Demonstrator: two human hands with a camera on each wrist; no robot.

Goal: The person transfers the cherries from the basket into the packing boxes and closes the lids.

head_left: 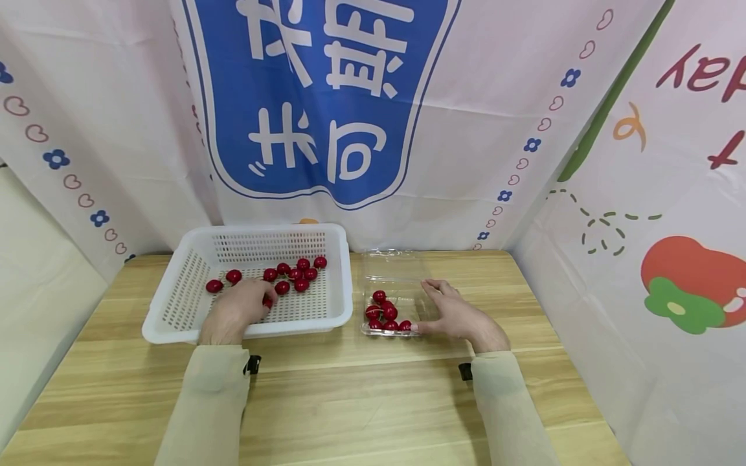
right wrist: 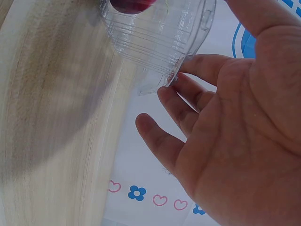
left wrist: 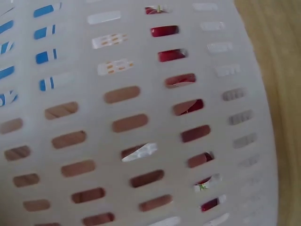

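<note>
My left hand (head_left: 240,307) reaches over the near wall into a white plastic basket (head_left: 175,323), its fingers curled round a red cherry (head_left: 267,301). Through the basket's slots in the left wrist view, red fruit shows beside the fingers. Several other cherries (head_left: 294,274) lie on the basket floor, most of them right of this hand. My right hand (head_left: 457,317) rests at the right side of a clear plastic clamshell box (head_left: 410,298), thumb by the front corner. Its fairly straight fingers (right wrist: 176,106) touch the rim in the right wrist view. Several cherries (head_left: 389,310) sit inside the box.
The box's clear lid (head_left: 393,264) stands open toward the back. Basket and box are side by side on a wood-grain table (head_left: 350,401). A printed cloth (head_left: 454,162) hangs behind the table, and another printed sheet (head_left: 612,310) borders the right side.
</note>
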